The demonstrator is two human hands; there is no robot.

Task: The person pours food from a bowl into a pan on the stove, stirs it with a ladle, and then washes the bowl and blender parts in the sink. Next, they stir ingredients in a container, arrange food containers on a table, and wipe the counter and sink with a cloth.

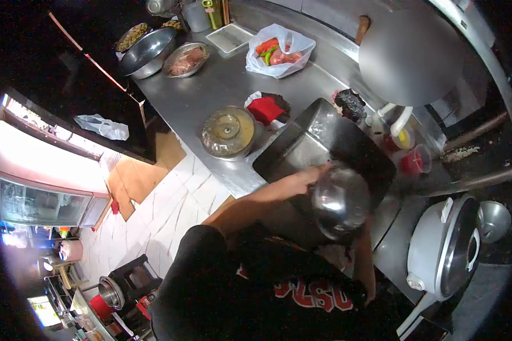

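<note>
Stainless kitchen bench [210,96]: round shiny steel bowl [338,202] sits just right of left hand [316,173], grip clamped on its rim; right hand hidden beneath, can't tell.

Steel bowl [340,202] across sink [324,131]; bare counter [210,91] beyond lidded pot [228,132]

Silver bowl [340,202]; red cloth [265,109]; black shirt [210,284], lettering apparently red.

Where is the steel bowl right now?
Head view, right of centre: the steel bowl is over the sink, the left hand at its rim, the rice cooker to its right.
</note>
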